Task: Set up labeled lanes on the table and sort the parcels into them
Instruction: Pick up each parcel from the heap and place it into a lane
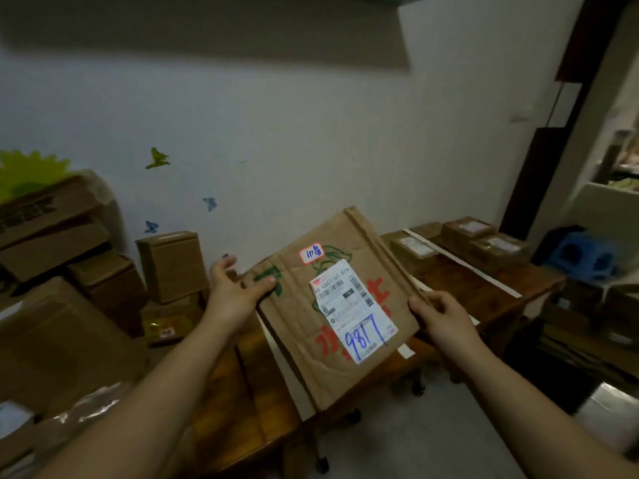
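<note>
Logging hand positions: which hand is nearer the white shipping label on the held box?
Right. The right hand grips the edge beside the shipping label; the left hand holds the far edge.

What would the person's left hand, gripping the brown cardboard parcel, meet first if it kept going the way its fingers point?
Probably the white wall: the left hand points up and away, past the brown cardboard parcel. Depth is unclear.

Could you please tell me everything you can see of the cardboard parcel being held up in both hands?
The parcel is a flat, creased brown cardboard box with red and green print. A white shipping label bears "9817" handwritten in blue, and a small red-edged sticker sits above it. It is tilted, held above the wooden table; the left hand grips its left edge, the right hand its right.
</note>
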Available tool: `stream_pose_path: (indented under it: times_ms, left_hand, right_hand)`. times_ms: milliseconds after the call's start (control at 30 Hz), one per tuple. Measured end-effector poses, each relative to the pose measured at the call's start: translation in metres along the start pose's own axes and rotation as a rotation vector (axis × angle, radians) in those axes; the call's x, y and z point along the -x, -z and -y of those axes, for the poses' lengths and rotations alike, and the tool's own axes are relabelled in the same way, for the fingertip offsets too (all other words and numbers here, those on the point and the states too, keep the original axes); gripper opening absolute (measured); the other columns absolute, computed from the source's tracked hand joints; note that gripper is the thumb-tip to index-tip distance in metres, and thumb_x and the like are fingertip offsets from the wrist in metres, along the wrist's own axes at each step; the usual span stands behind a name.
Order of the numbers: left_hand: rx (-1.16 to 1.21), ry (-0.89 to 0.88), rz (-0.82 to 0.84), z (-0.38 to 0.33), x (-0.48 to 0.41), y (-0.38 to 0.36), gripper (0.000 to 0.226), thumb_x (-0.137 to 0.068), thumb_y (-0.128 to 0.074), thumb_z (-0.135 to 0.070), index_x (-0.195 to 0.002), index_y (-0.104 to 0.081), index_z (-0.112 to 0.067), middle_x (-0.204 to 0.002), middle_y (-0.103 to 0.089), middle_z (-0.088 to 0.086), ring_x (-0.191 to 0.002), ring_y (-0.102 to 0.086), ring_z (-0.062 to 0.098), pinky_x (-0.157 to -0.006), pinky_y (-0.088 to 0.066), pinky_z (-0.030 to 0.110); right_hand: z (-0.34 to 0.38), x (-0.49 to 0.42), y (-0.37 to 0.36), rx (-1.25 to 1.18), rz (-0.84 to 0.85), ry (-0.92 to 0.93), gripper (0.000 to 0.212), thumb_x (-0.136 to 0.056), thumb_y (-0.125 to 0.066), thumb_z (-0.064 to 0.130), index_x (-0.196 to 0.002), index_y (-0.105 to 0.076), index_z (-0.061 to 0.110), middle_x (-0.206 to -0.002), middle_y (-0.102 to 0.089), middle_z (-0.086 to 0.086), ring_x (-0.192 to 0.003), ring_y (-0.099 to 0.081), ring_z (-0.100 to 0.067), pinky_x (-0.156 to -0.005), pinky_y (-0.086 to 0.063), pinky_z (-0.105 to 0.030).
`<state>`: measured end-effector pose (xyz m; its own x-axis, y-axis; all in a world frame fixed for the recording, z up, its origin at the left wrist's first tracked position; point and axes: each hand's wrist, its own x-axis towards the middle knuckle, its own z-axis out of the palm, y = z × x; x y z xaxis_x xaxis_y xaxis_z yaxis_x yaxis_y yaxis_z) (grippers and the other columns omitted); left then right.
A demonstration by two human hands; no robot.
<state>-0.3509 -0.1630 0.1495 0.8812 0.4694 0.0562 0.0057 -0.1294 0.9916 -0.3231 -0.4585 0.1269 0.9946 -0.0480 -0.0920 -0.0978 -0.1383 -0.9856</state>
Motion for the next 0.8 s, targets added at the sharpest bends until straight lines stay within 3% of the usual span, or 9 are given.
stream_pose_path:
  times_ms: [67,133,267,367,433,533,600,700,800]
  left_hand:
    - [0.081,0.097,-0.076,0.006,0.001,-0.043,0.069,-0.075,-0.078,-0.016,-0.128,-0.035,-0.009,-0.129,-0.046,0.012,-0.112,-0.053,0.026,-0.093,-0.049,0.041]
    - [0.174,0.136,0.001,0.013,0.002,-0.091,0.059,-0.078,-0.075,-0.011,-0.125,-0.040,-0.007,-0.124,-0.055,0.017,-0.101,-0.061,0.029,-0.083,-0.054,0.042]
    - [0.161,0.150,0.229,0.025,0.012,-0.172,0.080,-0.083,-0.065,0.002,-0.144,-0.027,-0.034,-0.114,-0.062,0.002,-0.101,-0.063,0.025,-0.083,-0.055,0.051]
    - [0.106,0.142,0.248,0.031,0.013,-0.209,0.094,-0.082,-0.069,-0.008,-0.146,-0.012,-0.045,-0.128,-0.054,0.001,-0.114,-0.056,0.025,-0.090,-0.052,0.053]
    - [0.045,0.153,0.222,0.039,0.009,-0.225,0.096,-0.079,-0.073,-0.014,-0.147,-0.009,-0.040,-0.131,-0.050,0.002,-0.118,-0.053,0.025,-0.094,-0.049,0.052]
    - [-0.011,0.234,0.187,0.052,0.001,-0.241,0.084,-0.080,-0.071,-0.012,-0.144,-0.019,-0.024,-0.127,-0.052,0.005,-0.108,-0.057,0.023,-0.089,-0.052,0.043]
    - [-0.020,0.263,0.225,0.062,-0.009,-0.248,0.080,-0.081,-0.069,-0.011,-0.144,-0.022,-0.024,-0.121,-0.053,0.001,-0.100,-0.057,0.019,-0.082,-0.052,0.037]
    - [-0.005,0.315,0.275,0.080,-0.034,-0.255,0.083,-0.082,-0.070,-0.013,-0.147,-0.021,-0.029,-0.126,-0.051,0.002,-0.108,-0.058,0.023,-0.089,-0.052,0.043]
    - [-0.008,0.370,0.290,0.099,-0.066,-0.269,0.089,-0.080,-0.072,-0.014,-0.148,-0.016,-0.031,-0.141,-0.043,0.006,-0.118,-0.054,0.029,-0.093,-0.050,0.048]
  right_hand:
    - [-0.015,-0.016,0.029,0.023,-0.016,-0.019,0.015,-0.092,-0.061,0.028,-0.101,-0.057,0.017,-0.104,-0.064,-0.010,-0.089,-0.066,-0.023,-0.077,-0.057,-0.039]
    - [-0.025,-0.031,0.061,0.066,-0.055,-0.030,0.012,-0.094,-0.057,0.031,-0.098,-0.056,0.019,-0.099,-0.063,-0.007,-0.086,-0.064,-0.020,-0.069,-0.054,-0.034]
    - [-0.050,-0.060,0.119,0.199,-0.029,-0.043,0.020,-0.096,-0.049,0.041,-0.108,-0.050,0.025,-0.099,-0.057,0.000,-0.085,-0.058,-0.018,-0.057,-0.040,-0.025]
    - [-0.060,-0.083,0.146,0.232,-0.005,-0.065,0.033,-0.097,-0.047,0.042,-0.127,-0.045,0.028,-0.110,-0.057,-0.001,-0.093,-0.057,-0.021,-0.067,-0.046,-0.030]
    - [-0.067,-0.097,0.155,0.270,0.028,-0.068,0.038,-0.098,-0.044,0.041,-0.134,-0.041,0.029,-0.116,-0.055,0.001,-0.103,-0.057,-0.024,-0.077,-0.048,-0.034]
    - [-0.079,-0.118,0.157,0.331,0.099,-0.090,0.039,-0.100,-0.041,0.041,-0.135,-0.043,0.025,-0.107,-0.055,0.006,-0.097,-0.057,-0.016,-0.074,-0.047,-0.029]
    - [-0.089,-0.133,0.154,0.367,0.138,-0.127,0.042,-0.098,-0.040,0.045,-0.135,-0.042,0.024,-0.104,-0.055,0.009,-0.092,-0.057,-0.011,-0.070,-0.047,-0.027]
    - [-0.098,-0.159,0.143,0.408,0.191,-0.164,0.049,-0.096,-0.045,0.048,-0.136,-0.041,0.021,-0.109,-0.057,0.008,-0.097,-0.058,-0.011,-0.088,-0.050,-0.033]
    - [-0.102,-0.197,0.129,0.434,0.231,-0.224,0.051,-0.094,-0.052,0.045,-0.136,-0.041,0.019,-0.116,-0.056,0.004,-0.103,-0.057,-0.015,-0.092,-0.050,-0.036]
